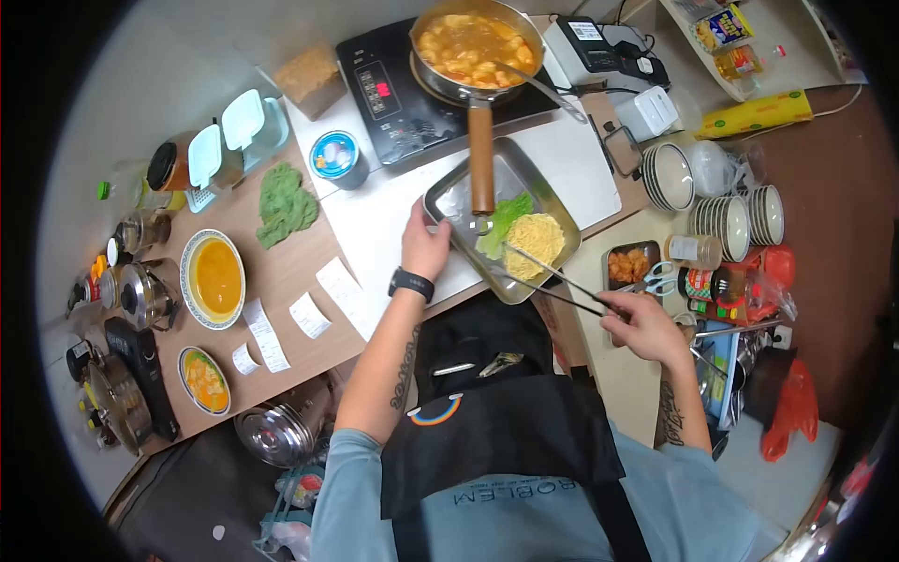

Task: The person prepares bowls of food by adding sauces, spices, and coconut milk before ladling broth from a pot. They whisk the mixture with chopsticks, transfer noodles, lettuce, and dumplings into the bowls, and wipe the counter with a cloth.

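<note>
My left hand [426, 245] grips the left rim of a rectangular metal tray [453, 199]. Inside the tray lie a green lettuce leaf [504, 225] and a yellow block of dry noodles [536, 240]. My right hand [642, 326] is closed around a pair of dark chopsticks [567, 293]; their tips reach the noodle block, one over it and one near its lower edge. Above the tray, a pan [478, 92] of bubbling orange soup with chunks sits on a black induction cooker [384, 122]. Its wooden handle [480, 155] extends over the tray.
A metal spoon [552, 96] leans in the pan. On the left stand a bowl of orange soup [217, 279], a smaller bowl [204, 381], a green cloth [287, 206] and paper receipts [267, 335]. Stacked bowls [668, 178], scissors [661, 278] and jars [695, 251] crowd the right.
</note>
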Demonstrator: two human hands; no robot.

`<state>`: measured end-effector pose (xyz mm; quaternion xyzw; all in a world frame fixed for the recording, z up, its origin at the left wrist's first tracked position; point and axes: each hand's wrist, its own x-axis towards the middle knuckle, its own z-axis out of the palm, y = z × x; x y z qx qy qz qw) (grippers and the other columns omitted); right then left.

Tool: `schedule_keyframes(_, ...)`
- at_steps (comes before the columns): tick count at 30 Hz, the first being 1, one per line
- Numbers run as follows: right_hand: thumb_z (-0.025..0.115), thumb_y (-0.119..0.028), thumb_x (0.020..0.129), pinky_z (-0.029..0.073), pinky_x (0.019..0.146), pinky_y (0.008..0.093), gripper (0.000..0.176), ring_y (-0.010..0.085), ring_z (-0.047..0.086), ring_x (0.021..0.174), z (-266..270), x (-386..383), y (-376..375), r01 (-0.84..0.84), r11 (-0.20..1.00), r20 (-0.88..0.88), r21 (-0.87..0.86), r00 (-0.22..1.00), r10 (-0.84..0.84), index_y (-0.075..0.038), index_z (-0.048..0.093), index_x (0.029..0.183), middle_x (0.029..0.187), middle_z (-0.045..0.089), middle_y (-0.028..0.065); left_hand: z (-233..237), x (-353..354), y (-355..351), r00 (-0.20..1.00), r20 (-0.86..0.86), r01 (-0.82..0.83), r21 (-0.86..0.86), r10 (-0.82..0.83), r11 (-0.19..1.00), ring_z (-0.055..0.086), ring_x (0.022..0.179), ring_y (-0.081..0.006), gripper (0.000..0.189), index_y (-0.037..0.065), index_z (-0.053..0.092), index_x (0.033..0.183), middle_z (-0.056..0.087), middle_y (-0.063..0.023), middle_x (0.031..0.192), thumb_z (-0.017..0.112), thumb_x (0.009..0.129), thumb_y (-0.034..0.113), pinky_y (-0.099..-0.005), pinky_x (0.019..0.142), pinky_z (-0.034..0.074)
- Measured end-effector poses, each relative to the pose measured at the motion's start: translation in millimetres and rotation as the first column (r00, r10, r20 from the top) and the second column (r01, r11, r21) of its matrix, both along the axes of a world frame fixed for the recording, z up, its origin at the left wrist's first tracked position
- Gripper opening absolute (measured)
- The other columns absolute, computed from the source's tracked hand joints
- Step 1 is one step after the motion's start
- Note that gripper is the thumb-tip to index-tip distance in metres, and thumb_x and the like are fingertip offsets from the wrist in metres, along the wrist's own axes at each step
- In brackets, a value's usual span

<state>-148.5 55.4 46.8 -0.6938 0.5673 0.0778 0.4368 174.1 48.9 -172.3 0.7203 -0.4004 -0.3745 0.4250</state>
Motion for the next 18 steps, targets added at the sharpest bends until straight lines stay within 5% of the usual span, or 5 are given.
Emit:
schedule_keyframes(4, 0.069, -0.019, 0.086, 0.051, 0.070, 0.0367, 0.041, 0.0274, 0.064, 0.074, -1, -58, -30, 0.049, 0.998, -0.080, -0.045, 0.995, -0.052, 0.000, 0.065, 0.123, 0.083, 0.067, 0.0128, 7, 1, 13, 0.952, -0.266, -0.083, 0.245, 0.150, 0.966, 0.068, 0.068, -0.0243, 0.052, 0.001, 0.041, 0.135, 0.064, -0.0152, 0.089, 0.059, 0.086, 0.006, -0.0345, 0.056, 0.058)
schedule_keyframes(9, 0.066, -0.017, 0.086, 0.051, 0.071, 0.0400, 0.039, 0.0333, 0.064, 0.076, -1, -47, -66, -0.225, 0.969, -0.036, -0.103, 0.974, 0.223, 0.000, 0.066, 0.122, 0.083, 0.066, 0.0159, 49, 7, 115, 0.766, -0.528, -0.254, 0.276, 0.367, 0.927, 0.068, 0.081, -0.0222, 0.047, 0.003, 0.045, 0.136, 0.065, -0.0119, 0.104, 0.046, 0.089, 0.004, -0.0341, 0.063, 0.060)
schedule_keyframes(13, 0.066, -0.016, 0.085, 0.052, 0.074, 0.0432, 0.037, 0.0365, 0.065, 0.082, 8, 10, -71, -0.435, 0.887, -0.038, -0.154, 0.900, 0.435, -0.002, 0.067, 0.119, 0.090, 0.068, 0.0166, 80, 6, 213, 0.600, -0.512, -0.586, 0.242, 0.614, 0.774, 0.066, 0.096, -0.0239, 0.053, 0.005, 0.043, 0.140, 0.061, -0.0126, 0.118, 0.046, 0.087, 0.004, -0.0372, 0.072, 0.061)
schedule_keyframes(16, 0.064, -0.015, 0.088, 0.052, 0.081, 0.0453, 0.040, 0.0358, 0.066, 0.086, 5, 56, -57, -0.631, 0.679, -0.104, -0.376, 0.756, 0.646, -0.007, 0.063, 0.127, 0.092, 0.066, 0.0147, 104, 7, 257, 0.576, -0.454, -0.712, 0.129, 0.680, 0.690, 0.066, 0.098, -0.0252, 0.049, 0.005, 0.042, 0.137, 0.060, -0.0128, 0.118, 0.046, 0.088, 0.005, -0.0396, 0.074, 0.060)
schedule_keyframes(18, 0.064, -0.015, 0.088, 0.052, 0.081, 0.0453, 0.039, 0.0361, 0.066, 0.087, 7, 97, -44, -0.695, 0.631, -0.150, -0.345, 0.704, 0.694, -0.006, 0.063, 0.126, 0.093, 0.066, 0.0153, 119, 10, 273, 0.467, -0.476, -0.823, 0.074, 0.745, 0.563, 0.065, 0.098, -0.0264, 0.045, 0.006, 0.043, 0.133, 0.060, -0.0131, 0.117, 0.046, 0.088, 0.005, -0.0408, 0.075, 0.058)
